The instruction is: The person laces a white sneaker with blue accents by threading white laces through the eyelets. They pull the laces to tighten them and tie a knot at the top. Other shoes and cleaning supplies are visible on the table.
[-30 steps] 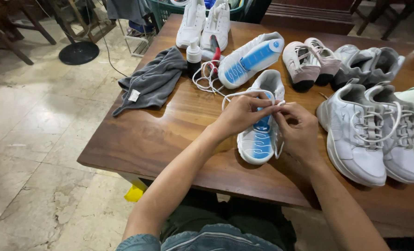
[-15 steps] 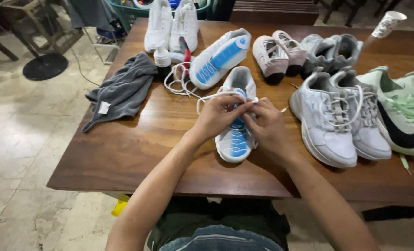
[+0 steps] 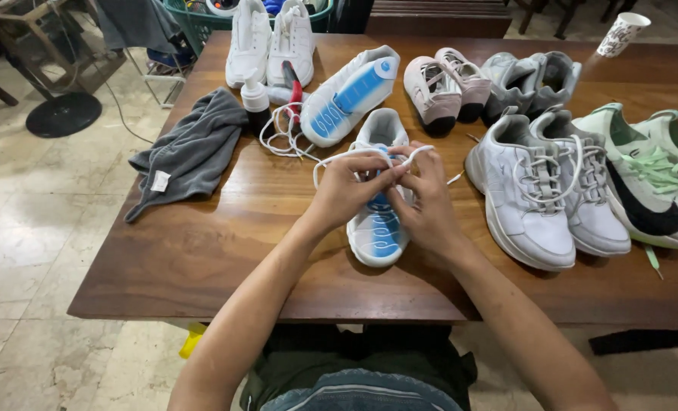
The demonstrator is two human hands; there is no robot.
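A white and blue sneaker (image 3: 377, 228) stands upright on the wooden table (image 3: 202, 259), toe toward me. My left hand (image 3: 350, 190) and my right hand (image 3: 423, 202) meet over its middle. Both pinch a white shoelace (image 3: 339, 156) that loops up and to the left from the shoe. A loose end of the lace sticks out to the right of my right hand. The matching sneaker (image 3: 346, 95) lies on its side behind, sole facing me.
A grey cloth (image 3: 190, 148) hangs over the table's left edge. A small white bottle (image 3: 255, 99) and loose laces lie beside it. Several pairs of white, grey and green sneakers (image 3: 537, 190) fill the back and right. A paper cup (image 3: 620, 34) stands far right.
The view has shifted so the table sits more to the left and closer. My hands stay on the lace over the same sneaker, working it slightly.
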